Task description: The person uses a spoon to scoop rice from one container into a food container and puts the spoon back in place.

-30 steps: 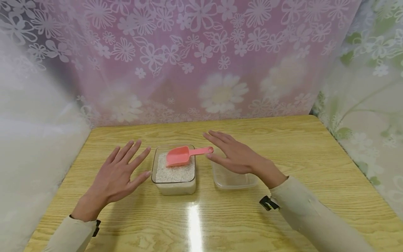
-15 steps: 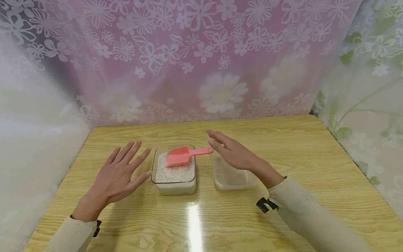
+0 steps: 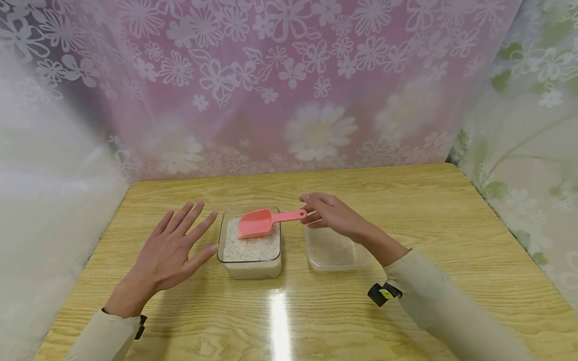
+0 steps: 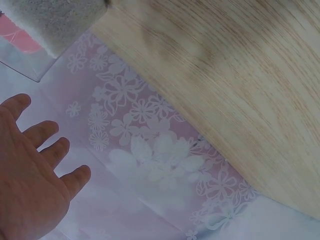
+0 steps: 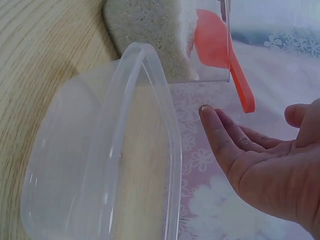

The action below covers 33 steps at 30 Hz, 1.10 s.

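My right hand [image 3: 336, 216] hangs with loosely curled fingers [image 5: 220, 140] just at the end of the scoop [image 3: 264, 221] handle, not gripping it. The scoop lies on the rice box [image 3: 250, 263], an empty tub [image 3: 334, 255] beside it. My left hand [image 3: 169, 250] rests flat and spread on the table [image 3: 406, 200].

scoop [image 3: 264, 221] in rice box [image 3: 250, 268] (left), tub [image 3: 336, 258] right
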Each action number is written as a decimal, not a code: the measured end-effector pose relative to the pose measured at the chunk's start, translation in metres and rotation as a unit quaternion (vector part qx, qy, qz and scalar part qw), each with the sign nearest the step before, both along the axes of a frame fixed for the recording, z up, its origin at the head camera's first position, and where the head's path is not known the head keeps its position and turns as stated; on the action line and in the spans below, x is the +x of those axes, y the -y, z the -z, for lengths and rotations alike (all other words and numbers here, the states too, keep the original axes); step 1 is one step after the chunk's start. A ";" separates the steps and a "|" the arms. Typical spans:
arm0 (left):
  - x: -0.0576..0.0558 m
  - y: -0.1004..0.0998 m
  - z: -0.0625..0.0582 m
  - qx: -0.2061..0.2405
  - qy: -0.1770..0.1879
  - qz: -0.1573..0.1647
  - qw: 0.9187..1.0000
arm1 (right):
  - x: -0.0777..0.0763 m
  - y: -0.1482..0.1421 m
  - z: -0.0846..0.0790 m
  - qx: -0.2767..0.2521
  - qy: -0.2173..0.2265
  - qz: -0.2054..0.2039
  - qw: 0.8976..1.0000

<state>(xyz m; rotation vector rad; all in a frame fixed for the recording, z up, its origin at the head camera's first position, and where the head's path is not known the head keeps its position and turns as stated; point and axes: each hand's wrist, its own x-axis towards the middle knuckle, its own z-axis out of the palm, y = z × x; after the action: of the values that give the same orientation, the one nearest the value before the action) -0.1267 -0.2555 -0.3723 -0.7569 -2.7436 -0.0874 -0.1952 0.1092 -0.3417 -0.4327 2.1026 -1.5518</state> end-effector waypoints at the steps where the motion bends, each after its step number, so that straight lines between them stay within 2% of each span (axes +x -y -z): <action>1: 0.000 0.000 0.000 0.000 0.000 0.000 1.000 | 0.000 0.000 0.000 0.000 0.009 0.001 1.000; 5: 0.000 0.000 -0.001 0.001 0.002 0.000 1.000 | -0.002 -0.001 0.003 -0.014 0.047 -0.001 0.999; 11: -0.001 -0.001 -0.001 -0.001 0.002 0.003 1.000 | -0.004 0.000 0.006 -0.057 0.118 -0.001 0.991; 16: -0.001 -0.001 0.000 -0.002 0.004 0.004 1.000 | -0.004 0.003 0.008 -0.070 0.150 0.008 0.986; 22: -0.001 -0.001 0.000 -0.001 0.008 0.007 1.000 | -0.005 0.007 0.012 -0.088 0.168 0.011 0.982; 33: -0.001 -0.002 0.002 -0.002 0.014 0.006 1.000 | -0.003 0.011 0.015 -0.111 0.172 0.022 0.979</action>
<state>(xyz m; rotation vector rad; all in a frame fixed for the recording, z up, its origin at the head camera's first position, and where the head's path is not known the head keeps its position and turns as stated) -0.1278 -0.2539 -0.3745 -0.7778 -2.7662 -0.0949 -0.1985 0.0979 -0.3565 -0.1746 1.6957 -1.7542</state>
